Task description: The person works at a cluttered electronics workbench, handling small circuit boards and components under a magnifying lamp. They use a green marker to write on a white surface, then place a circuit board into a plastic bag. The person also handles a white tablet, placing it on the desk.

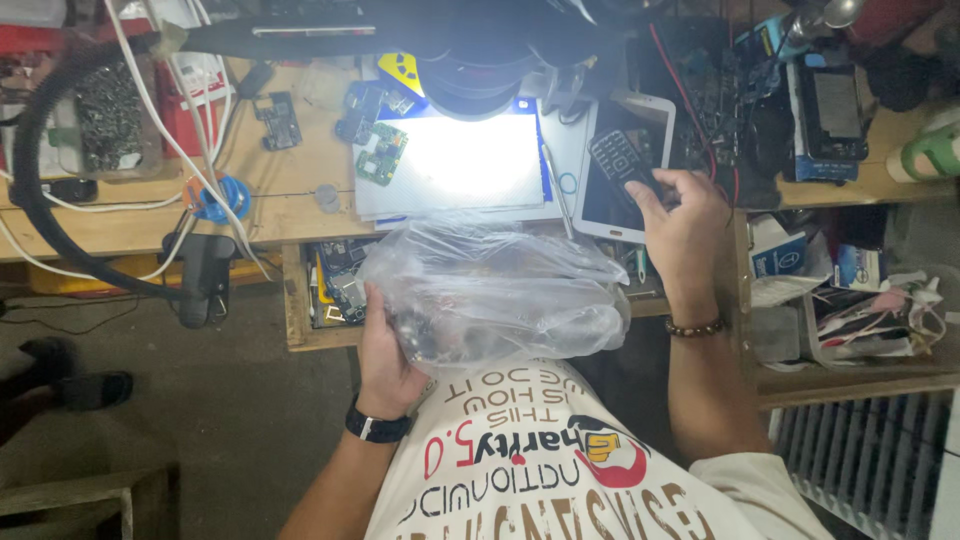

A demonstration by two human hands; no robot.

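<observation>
Two hands busy: our left hand (385,355) grips a clear plastic bag (495,290) of parts, fingers closed. Our right hand (680,215) fingers clasp a black keypad phone (622,160) over the worktop (290,190).

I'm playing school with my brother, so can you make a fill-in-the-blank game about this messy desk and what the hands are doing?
1. The left hand holds a clear ____ bag on the lap.
2. The right hand grips a small black keypad ____.
3. Green circuit boards lie on the brightly lit ____ mat.
4. A beaded ____ circles the right wrist.

Missing words: plastic; phone; white; bracelet
</observation>
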